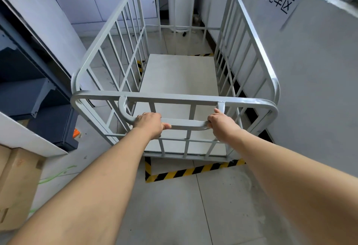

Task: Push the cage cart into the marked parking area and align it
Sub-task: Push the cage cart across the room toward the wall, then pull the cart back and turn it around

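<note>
A light grey cage cart (180, 74) with barred sides and a flat empty deck stands in front of me, close along the right wall. My left hand (150, 123) and my right hand (222, 126) are both wrapped around its curved push handle (186, 123). Yellow-and-black floor tape (193, 171) marks the parking area. Its near strip and left corner show just behind the cart's rear edge, and more tape (203, 54) shows beyond the deck's far end. The cart sits slightly skewed against the near strip.
A paper sign (280, 0) hangs on the right wall (319, 90). Dark blue shelving (38, 93) lines the left side, with cardboard boxes (17, 182) at the near left. A white cylinder (181, 2) and cabinets (100, 4) stand behind the cart.
</note>
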`<state>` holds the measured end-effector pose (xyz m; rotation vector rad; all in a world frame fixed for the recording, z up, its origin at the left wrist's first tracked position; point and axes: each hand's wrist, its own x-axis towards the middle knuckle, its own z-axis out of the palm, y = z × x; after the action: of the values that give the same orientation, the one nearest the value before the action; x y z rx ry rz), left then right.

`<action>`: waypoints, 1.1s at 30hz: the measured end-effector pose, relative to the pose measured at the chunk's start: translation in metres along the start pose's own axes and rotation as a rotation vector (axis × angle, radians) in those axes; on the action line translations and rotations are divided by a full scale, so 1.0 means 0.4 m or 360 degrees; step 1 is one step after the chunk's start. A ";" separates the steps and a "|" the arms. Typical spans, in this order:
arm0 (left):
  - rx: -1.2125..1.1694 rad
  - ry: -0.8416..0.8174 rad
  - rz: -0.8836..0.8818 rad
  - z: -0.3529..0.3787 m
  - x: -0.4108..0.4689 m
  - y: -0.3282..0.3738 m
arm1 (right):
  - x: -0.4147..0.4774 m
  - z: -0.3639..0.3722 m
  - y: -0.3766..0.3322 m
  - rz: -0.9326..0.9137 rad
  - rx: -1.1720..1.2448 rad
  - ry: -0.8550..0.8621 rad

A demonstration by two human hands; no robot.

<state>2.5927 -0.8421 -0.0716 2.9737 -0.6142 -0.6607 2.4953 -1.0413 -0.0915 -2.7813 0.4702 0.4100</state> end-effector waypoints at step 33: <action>0.0239 0.0176 0.0141 -0.062 0.076 0.667 | 0.023 -0.278 0.546 -0.0029 -0.0079 -0.0078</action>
<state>2.5291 -1.1006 -0.0302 3.0709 -0.8156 -0.4592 2.4512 -1.2778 -0.0436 -2.8141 0.4287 0.4910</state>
